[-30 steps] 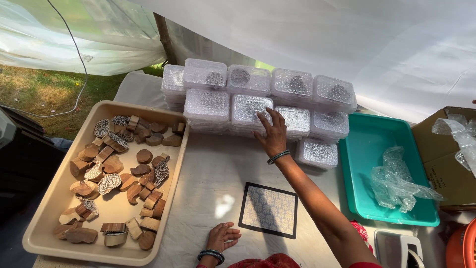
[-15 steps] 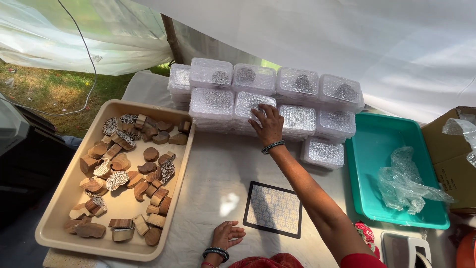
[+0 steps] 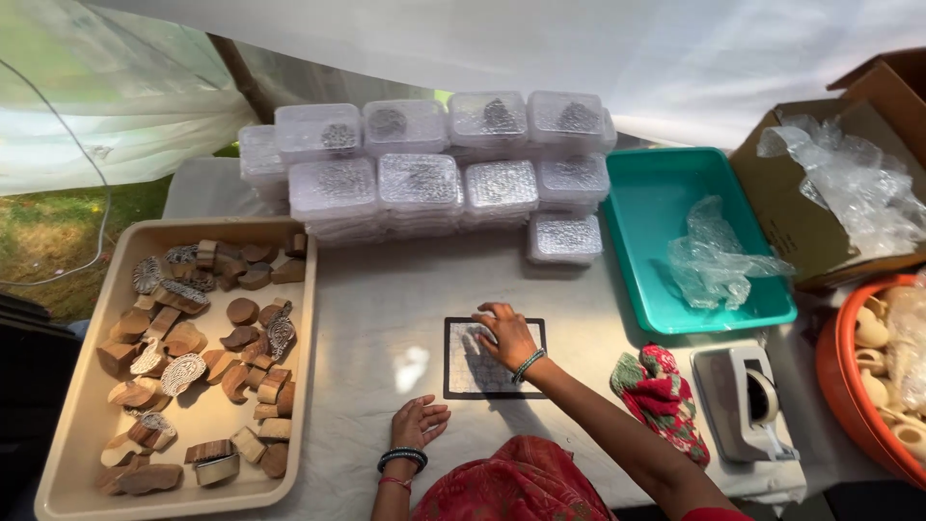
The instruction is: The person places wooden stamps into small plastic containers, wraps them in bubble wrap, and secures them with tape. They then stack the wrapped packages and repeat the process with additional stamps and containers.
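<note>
Right hand (image 3: 505,333) lies flat on the black-edged square (image 3: 494,358); left hand (image 3: 418,422) rests spread, empty, on bare cloth.

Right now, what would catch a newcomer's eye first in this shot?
The stacked clear boxes at the back of the table, each showing a patterned piece through its lid. Left of centre, a beige tray is heaped with carved wooden blocks. At centre, the right hand rests on a black-framed square pad, while the left hand lies flat nearer the body.
</note>
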